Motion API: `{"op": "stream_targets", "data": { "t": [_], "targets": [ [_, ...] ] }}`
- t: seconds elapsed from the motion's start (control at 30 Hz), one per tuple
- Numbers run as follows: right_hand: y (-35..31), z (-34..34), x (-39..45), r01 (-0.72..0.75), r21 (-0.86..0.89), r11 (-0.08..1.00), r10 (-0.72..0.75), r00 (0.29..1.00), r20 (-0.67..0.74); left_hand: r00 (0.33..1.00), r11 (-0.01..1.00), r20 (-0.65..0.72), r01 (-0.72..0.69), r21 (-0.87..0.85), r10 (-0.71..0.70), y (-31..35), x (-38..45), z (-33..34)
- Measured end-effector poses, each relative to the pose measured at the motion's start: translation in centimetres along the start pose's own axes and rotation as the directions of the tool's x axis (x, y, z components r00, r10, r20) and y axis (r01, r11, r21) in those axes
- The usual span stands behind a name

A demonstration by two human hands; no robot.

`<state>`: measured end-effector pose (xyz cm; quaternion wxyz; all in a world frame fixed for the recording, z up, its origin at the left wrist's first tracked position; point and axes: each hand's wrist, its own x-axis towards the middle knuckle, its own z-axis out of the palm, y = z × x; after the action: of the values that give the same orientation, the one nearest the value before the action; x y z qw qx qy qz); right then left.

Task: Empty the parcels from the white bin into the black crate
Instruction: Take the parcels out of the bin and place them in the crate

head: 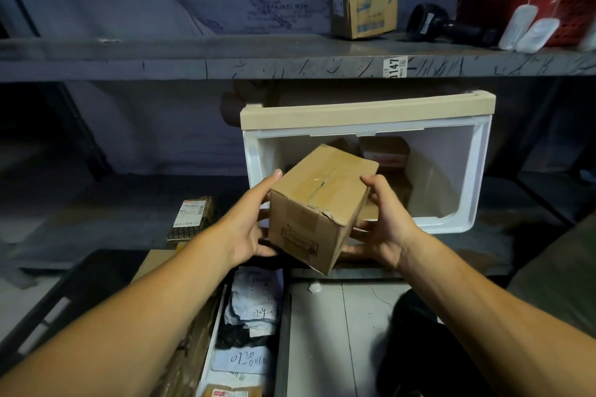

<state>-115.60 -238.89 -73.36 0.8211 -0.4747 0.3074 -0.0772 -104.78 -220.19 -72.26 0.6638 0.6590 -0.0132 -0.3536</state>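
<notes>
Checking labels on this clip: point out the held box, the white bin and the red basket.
box (317,203): head view, taped top face.
white bin (367,115): head view, beige front rim.
red basket (490,5): head view, mesh front wall.

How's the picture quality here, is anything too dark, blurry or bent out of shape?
Head view: dim overall, left side nearly black; the cardboard box held in the left hand and right hand is lit and sharp; the white bin is brightest; the wide lens bows the upper shelf; the red basket corner is smeared.
</notes>
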Motion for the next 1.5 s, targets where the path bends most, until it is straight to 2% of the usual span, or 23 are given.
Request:
{"op": "stream_targets", "data": {
  "t": [0.2, 0.37, 0.47, 0.57, 0.73, 0.83, 1.0, 1.13, 1.27, 1.37, 1.5],
  "targets": [
    [0.8, 0.5, 0.3, 0.041, 0.118, 0.992, -0.031, 0.996, -0.085, 0.997, 0.958, -0.037, -0.07, -0.279, 0.062, -0.7, -1.0, 1.9],
    [1.6, 1.3, -0.3, 0.096, 0.048, 0.994, -0.092, 0.993, -0.077, 0.997, 0.985, -0.056, -0.069, -0.157, 0.061, -1.4, -0.8, 2.3],
    [1.4, 0.6, 0.1, 0.158, -0.138, 0.978, -0.169, 0.983, -0.072, 0.997, 0.989, -0.081, -0.031, -0.148, 0.019, -0.4, -0.8, 0.6],
    [0.4, 0.0, -0.3, 0.228, -0.275, 0.934, -0.234, 0.972, 0.012, 0.998, 0.985, -0.045, 0.037, -0.166, -0.045, 0.9, -1.1, -1.4],
    [-1.0, -0.6, -1.2, 0.373, -0.229, 0.899, -0.303, 0.908, 0.29, 0.986, 0.974, 0.081, 0.156, -0.162, -0.145, 1.8, -2.0, -2.6],
    [-1.3, -0.8, -1.6, 0.342, -0.253, 0.905, -0.262, 0.917, 0.299, 0.982, 0.97, 0.081, 0.181, -0.161, -0.17, 1.7, -2.7, -2.3],
    [-1.5, -1.1, -2.8, 0.236, -0.343, 0.909, -0.184, 0.966, 0.18, 0.995, 0.995, 0.099, 0.028, -0.092, -0.019, 0.6, -3.0, -1.3],
    [-1.6, -1.3, -4.5, 0.07, -0.322, 0.944, -0.045, 0.995, 0.085, 0.986, 0.998, 0.154, -0.063, -0.031, 0.067, -0.3, -3.9, -0.4],
    [-2.2, -1.7, -6.4, -0.094, -0.303, 0.948, 0.094, 0.995, -0.013, 0.983, 0.986, 0.119, -0.151, 0.065, 0.142, -0.6, -5.3, 0.2],
    [-2.7, -2.2, -7.2, -0.12, -0.346, 0.931, 0.114, 0.993, -0.038, 0.971, 0.97, 0.101, -0.226, 0.086, 0.217, -0.8, -6.1, 0.0],
    [-3.6, -2.2, -9.0, -0.145, -0.379, 0.914, 0.151, 0.988, -0.013, 0.915, 0.917, 0.129, -0.393, 0.075, 0.381, -0.6, -7.2, -0.5]
  ]
}}
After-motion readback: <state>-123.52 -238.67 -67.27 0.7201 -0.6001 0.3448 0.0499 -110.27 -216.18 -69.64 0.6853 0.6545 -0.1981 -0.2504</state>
